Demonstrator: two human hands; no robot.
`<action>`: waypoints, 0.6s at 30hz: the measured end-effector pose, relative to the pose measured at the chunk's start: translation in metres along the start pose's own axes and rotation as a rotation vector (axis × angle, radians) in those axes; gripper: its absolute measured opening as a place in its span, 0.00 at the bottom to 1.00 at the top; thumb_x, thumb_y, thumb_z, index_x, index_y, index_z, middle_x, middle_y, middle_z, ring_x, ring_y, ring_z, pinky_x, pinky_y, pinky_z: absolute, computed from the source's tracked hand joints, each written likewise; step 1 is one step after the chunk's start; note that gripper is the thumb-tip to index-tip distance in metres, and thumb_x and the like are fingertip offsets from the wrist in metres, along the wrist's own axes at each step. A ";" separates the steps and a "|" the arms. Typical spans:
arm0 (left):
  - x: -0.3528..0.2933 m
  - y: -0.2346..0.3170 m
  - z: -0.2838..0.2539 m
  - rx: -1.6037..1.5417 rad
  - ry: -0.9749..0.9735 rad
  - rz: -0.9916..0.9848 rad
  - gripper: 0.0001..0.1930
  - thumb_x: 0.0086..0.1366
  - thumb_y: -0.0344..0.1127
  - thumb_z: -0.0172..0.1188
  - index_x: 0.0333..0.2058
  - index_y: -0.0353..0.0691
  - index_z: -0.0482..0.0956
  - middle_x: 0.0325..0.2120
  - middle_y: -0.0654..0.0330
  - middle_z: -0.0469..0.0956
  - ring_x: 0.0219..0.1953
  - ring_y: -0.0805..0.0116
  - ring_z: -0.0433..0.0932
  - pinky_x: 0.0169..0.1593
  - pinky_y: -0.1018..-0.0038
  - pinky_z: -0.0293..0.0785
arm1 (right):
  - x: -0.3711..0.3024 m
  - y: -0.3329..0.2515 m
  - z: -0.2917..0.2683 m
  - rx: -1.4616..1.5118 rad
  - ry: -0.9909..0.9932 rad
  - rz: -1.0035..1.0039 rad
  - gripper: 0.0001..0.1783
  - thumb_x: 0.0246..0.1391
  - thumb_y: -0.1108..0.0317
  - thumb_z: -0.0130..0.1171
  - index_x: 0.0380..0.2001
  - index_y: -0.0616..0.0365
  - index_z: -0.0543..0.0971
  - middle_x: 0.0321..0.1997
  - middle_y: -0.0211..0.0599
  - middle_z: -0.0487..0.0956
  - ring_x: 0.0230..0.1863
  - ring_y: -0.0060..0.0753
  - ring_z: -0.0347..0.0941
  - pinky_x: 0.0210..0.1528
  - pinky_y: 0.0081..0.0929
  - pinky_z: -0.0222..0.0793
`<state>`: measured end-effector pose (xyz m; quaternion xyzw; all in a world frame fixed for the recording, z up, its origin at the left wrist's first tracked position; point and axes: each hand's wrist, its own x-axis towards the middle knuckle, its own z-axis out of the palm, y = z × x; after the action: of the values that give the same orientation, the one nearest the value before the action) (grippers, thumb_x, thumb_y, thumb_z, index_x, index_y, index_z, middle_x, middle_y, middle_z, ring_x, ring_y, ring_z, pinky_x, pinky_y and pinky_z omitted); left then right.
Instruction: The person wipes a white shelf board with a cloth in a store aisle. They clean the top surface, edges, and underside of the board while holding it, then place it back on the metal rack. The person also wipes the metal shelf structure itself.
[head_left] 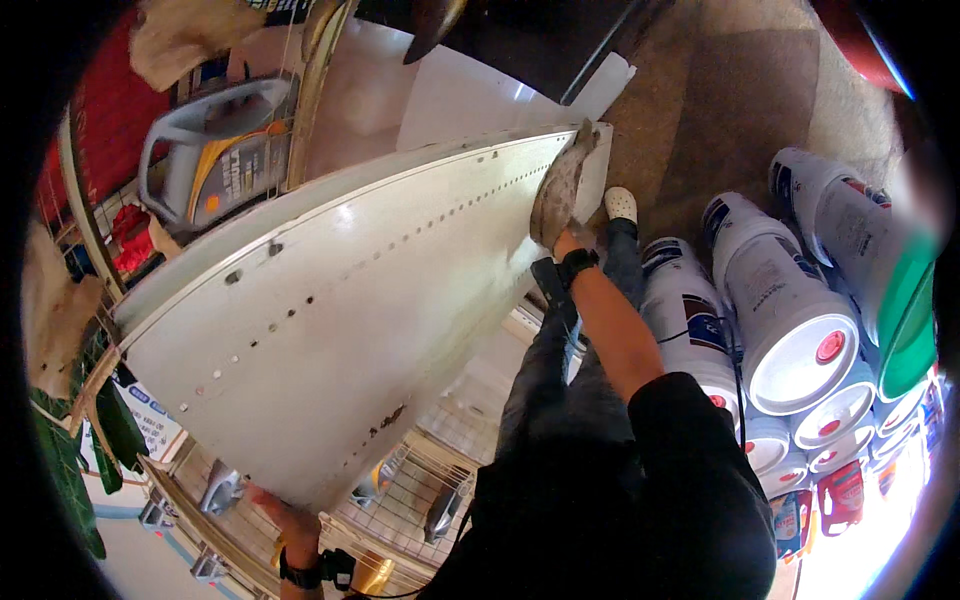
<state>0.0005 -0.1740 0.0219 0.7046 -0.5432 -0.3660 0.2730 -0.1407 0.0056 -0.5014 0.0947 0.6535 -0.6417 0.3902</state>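
A long white metal shelf panel (330,290) with rows of small holes and some rusty spots slants across the view in front of me. At its far right end, my right hand (571,242) is closed on a grey-brown cloth (558,190) that lies against the panel's face. Most of those fingers are hidden by the cloth. My left hand (285,512) is at the panel's near lower left corner, gripping its edge, with the fingertips partly out of sight. Both wrists carry dark straps.
White buckets (800,335) with red caps are stacked on the right, beside a green one (908,320). A grey jug (215,150) stands on a rack at the upper left. Wire shelving (410,490) with bottles lies below the panel. Green leaves (75,480) hang at the left.
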 end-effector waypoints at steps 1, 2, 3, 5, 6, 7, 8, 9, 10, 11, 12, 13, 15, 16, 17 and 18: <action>-0.006 -0.001 0.001 0.086 -0.123 0.101 0.47 0.59 0.74 0.31 0.64 0.40 0.49 0.62 0.54 0.55 0.62 0.56 0.55 0.63 0.57 0.53 | -0.015 -0.002 0.006 0.000 -0.016 -0.013 0.30 0.49 0.57 0.53 0.56 0.54 0.67 0.65 0.43 0.60 0.65 0.46 0.54 0.68 0.37 0.46; -0.013 -0.002 0.004 0.171 -0.243 0.201 0.49 0.58 0.75 0.30 0.64 0.39 0.49 0.62 0.54 0.54 0.62 0.57 0.55 0.63 0.57 0.53 | -0.034 -0.017 0.014 -0.002 -0.031 -0.036 0.30 0.49 0.57 0.53 0.56 0.54 0.68 0.65 0.43 0.60 0.65 0.46 0.54 0.68 0.36 0.46; -0.021 -0.003 0.009 0.257 -0.361 0.299 0.50 0.57 0.76 0.28 0.64 0.38 0.48 0.62 0.54 0.54 0.62 0.58 0.55 0.63 0.58 0.53 | -0.056 -0.031 0.024 0.000 -0.052 -0.067 0.30 0.49 0.57 0.53 0.56 0.54 0.68 0.64 0.43 0.60 0.65 0.46 0.54 0.68 0.36 0.46; -0.030 -0.005 0.017 0.442 -0.585 0.484 0.53 0.55 0.79 0.25 0.64 0.36 0.48 0.62 0.55 0.54 0.62 0.60 0.56 0.64 0.60 0.52 | -0.102 -0.070 0.051 0.008 -0.105 -0.191 0.30 0.49 0.57 0.53 0.56 0.54 0.68 0.64 0.43 0.61 0.65 0.46 0.54 0.68 0.36 0.46; -0.030 -0.003 0.024 0.447 -0.571 0.477 0.53 0.55 0.79 0.25 0.64 0.36 0.48 0.62 0.55 0.54 0.62 0.60 0.56 0.64 0.60 0.52 | -0.119 -0.092 0.063 0.006 -0.111 -0.269 0.30 0.49 0.57 0.53 0.56 0.54 0.68 0.64 0.42 0.61 0.65 0.46 0.54 0.68 0.36 0.46; -0.028 0.001 0.032 0.471 -0.552 0.507 0.53 0.55 0.78 0.23 0.64 0.35 0.47 0.62 0.54 0.54 0.63 0.60 0.56 0.64 0.61 0.52 | -0.135 -0.117 0.074 -0.005 -0.109 -0.355 0.30 0.49 0.56 0.53 0.56 0.54 0.68 0.64 0.42 0.61 0.65 0.45 0.54 0.68 0.36 0.46; -0.027 0.007 0.038 0.499 -0.543 0.537 0.53 0.56 0.78 0.22 0.64 0.34 0.46 0.62 0.53 0.55 0.63 0.60 0.55 0.64 0.62 0.51 | -0.147 -0.141 0.085 -0.024 -0.096 -0.436 0.30 0.49 0.56 0.53 0.56 0.54 0.68 0.64 0.42 0.61 0.65 0.45 0.54 0.68 0.36 0.46; -0.030 0.013 0.045 0.513 -0.547 0.539 0.53 0.56 0.78 0.22 0.64 0.34 0.46 0.62 0.53 0.55 0.63 0.60 0.55 0.64 0.62 0.51 | -0.154 -0.163 0.093 -0.039 -0.080 -0.519 0.30 0.49 0.56 0.53 0.55 0.54 0.68 0.64 0.42 0.61 0.65 0.45 0.55 0.68 0.36 0.46; -0.033 0.016 0.051 0.444 -0.518 0.490 0.53 0.56 0.77 0.22 0.64 0.34 0.47 0.62 0.52 0.56 0.63 0.60 0.56 0.64 0.63 0.51 | -0.163 -0.183 0.102 -0.078 -0.072 -0.595 0.30 0.49 0.56 0.53 0.55 0.54 0.68 0.64 0.42 0.61 0.65 0.45 0.55 0.68 0.35 0.46; -0.034 0.018 0.055 0.374 -0.492 0.438 0.52 0.57 0.77 0.23 0.64 0.34 0.47 0.61 0.52 0.57 0.62 0.60 0.56 0.64 0.63 0.50 | -0.170 -0.199 0.109 -0.125 -0.067 -0.667 0.30 0.49 0.56 0.53 0.55 0.54 0.69 0.64 0.42 0.61 0.65 0.45 0.55 0.68 0.35 0.46; -0.030 0.025 0.050 0.312 -0.632 0.414 0.48 0.61 0.73 0.23 0.64 0.35 0.49 0.61 0.54 0.58 0.62 0.59 0.57 0.64 0.64 0.51 | -0.176 -0.213 0.112 -0.191 -0.055 -0.744 0.29 0.49 0.56 0.53 0.55 0.54 0.69 0.64 0.42 0.62 0.65 0.45 0.55 0.68 0.35 0.46; -0.031 0.026 0.052 0.323 -0.643 0.411 0.48 0.61 0.73 0.23 0.64 0.35 0.49 0.61 0.54 0.58 0.62 0.59 0.57 0.64 0.64 0.51 | -0.178 -0.223 0.112 -0.298 -0.047 -0.884 0.29 0.49 0.56 0.53 0.55 0.54 0.69 0.64 0.42 0.62 0.65 0.45 0.55 0.68 0.35 0.46; -0.047 0.029 0.067 0.198 -0.345 0.286 0.43 0.65 0.68 0.24 0.63 0.35 0.50 0.61 0.55 0.58 0.61 0.61 0.58 0.64 0.65 0.52 | -0.178 -0.228 0.099 -0.590 -0.017 -1.252 0.31 0.46 0.54 0.56 0.54 0.53 0.70 0.62 0.41 0.64 0.64 0.44 0.56 0.68 0.35 0.47; -0.041 0.027 0.063 0.203 -0.350 0.284 0.43 0.65 0.68 0.24 0.63 0.35 0.50 0.61 0.55 0.58 0.61 0.61 0.58 0.64 0.65 0.52 | -0.173 -0.216 0.098 -1.131 0.295 -1.277 0.31 0.49 0.52 0.52 0.55 0.53 0.69 0.62 0.40 0.64 0.64 0.44 0.56 0.68 0.37 0.47; -0.026 0.025 0.049 0.261 -0.361 0.282 0.40 0.67 0.65 0.24 0.63 0.35 0.50 0.61 0.56 0.58 0.61 0.62 0.59 0.64 0.65 0.52 | -0.166 -0.199 0.099 -1.672 0.623 -1.222 0.30 0.53 0.49 0.48 0.56 0.53 0.68 0.62 0.40 0.65 0.64 0.43 0.56 0.67 0.38 0.47; -0.013 0.025 0.038 0.312 -0.389 0.293 0.38 0.68 0.63 0.25 0.63 0.35 0.51 0.61 0.56 0.58 0.60 0.63 0.60 0.64 0.65 0.53 | -0.156 -0.181 0.098 -2.208 0.989 -1.047 0.30 0.56 0.47 0.44 0.57 0.54 0.67 0.62 0.39 0.66 0.64 0.42 0.56 0.67 0.39 0.48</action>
<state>-0.0464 -0.1678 0.0214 0.5687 -0.7312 -0.3628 0.1019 -0.1101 -0.0540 -0.2519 -0.3111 0.8619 0.2537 -0.3098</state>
